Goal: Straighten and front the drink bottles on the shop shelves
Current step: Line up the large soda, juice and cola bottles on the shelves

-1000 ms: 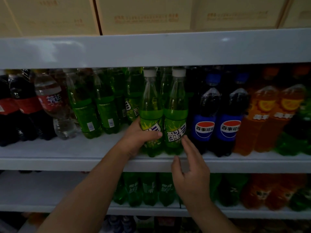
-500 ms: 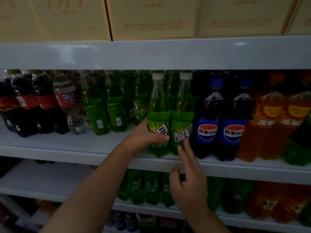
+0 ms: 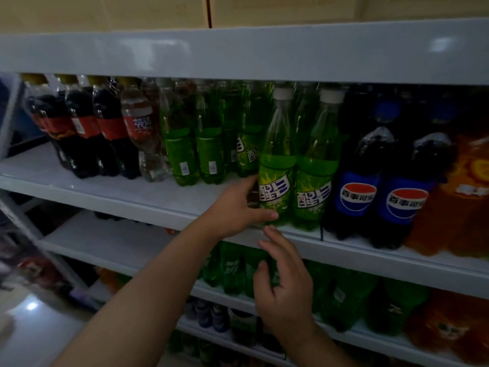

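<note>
**Grip and placement.** The left hand [image 3: 235,210] grips the front green bottle [image 3: 276,178] low on its body. The thumb lies across the front below the label, and the fingers curl round the far side. This bottle stands upright at the front lip of the middle shelf [image 3: 127,194], centre of the frame, with its label facing out. It is touching or just beside the second green bottle [image 3: 313,192] on its right; which of the two cannot be told. A low grip suits turning and sliding a tall bottle without tipping it. With the label already facing out, the fronting of this bottle looks close to done.

**Free hand.** The right hand [image 3: 287,292] hovers at lower centre, in front of the shelf edge, fingers straight and spread, holding nothing. Its fingertips [image 3: 270,230] sit just under the bottle's base. Contact with the shelf lip cannot be confirmed. The position reads as a guard against the bottle slipping off the lip.

**Neighbours.** Right of centre, the blue cola bottles [image 3: 356,197] stand at the lip with labels out, in line with the green pair. Left of centre, the rear green bottles [image 3: 182,154] stand well back with barcodes showing. They probably need pulling forward and turning.

**Limits of view.**
- The upper shelf edge [image 3: 238,54] cuts off most caps.
- The rows behind the front bottles are too dark to count.
- The orange bottles [image 3: 465,197] at the right edge are blurred and partly out of frame.
- The left hand's fingers are mostly hidden behind the bottle.
- The lower-shelf bottles [image 3: 232,268] are partly covered by the right hand.
</note>
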Demonstrator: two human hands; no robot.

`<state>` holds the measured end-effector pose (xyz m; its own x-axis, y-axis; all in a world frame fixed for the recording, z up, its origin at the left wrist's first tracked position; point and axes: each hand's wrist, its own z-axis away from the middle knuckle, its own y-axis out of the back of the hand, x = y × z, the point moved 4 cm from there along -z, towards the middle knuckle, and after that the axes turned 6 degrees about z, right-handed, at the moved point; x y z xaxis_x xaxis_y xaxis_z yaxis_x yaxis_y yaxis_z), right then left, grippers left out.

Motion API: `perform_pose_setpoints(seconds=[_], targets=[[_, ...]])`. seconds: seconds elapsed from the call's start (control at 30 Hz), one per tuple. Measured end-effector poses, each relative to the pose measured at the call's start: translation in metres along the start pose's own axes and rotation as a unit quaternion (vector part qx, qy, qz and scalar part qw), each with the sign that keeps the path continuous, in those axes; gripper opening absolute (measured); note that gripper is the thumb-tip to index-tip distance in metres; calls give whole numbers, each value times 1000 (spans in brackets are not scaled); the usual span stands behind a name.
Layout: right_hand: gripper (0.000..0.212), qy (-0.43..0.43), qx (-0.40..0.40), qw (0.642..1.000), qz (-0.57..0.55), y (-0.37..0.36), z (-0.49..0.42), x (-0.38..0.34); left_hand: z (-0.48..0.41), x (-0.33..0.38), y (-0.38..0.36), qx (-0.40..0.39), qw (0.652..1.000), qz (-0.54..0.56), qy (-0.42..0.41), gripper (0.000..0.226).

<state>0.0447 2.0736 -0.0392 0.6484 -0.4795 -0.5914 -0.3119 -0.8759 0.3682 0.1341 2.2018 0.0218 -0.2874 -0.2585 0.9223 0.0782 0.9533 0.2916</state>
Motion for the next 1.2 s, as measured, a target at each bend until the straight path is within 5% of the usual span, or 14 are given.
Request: perform_pose_setpoints(seconds=[0.33,0.53,0.63,0.87,1.2], targets=[[27,-49,136,990,8,-41,-31,-39,2,-17,50,-43,992,-110,-35,80],[34,-130,22,989,-60,-112,-98,-58,28,-27,183,238,967,-87,-24,33],[45,-134,16,991,-17,-138,-140,-52,28,-25,199,314,944,-101,-25,33],[94,-227,-15,974,-14,-172,-187,-19,-8,-21,183,295,945,-138,-8,59],[77,-232,-20,967,-103,-151,-170,-12,-24,-41,183,262,963,-64,-9,74]])
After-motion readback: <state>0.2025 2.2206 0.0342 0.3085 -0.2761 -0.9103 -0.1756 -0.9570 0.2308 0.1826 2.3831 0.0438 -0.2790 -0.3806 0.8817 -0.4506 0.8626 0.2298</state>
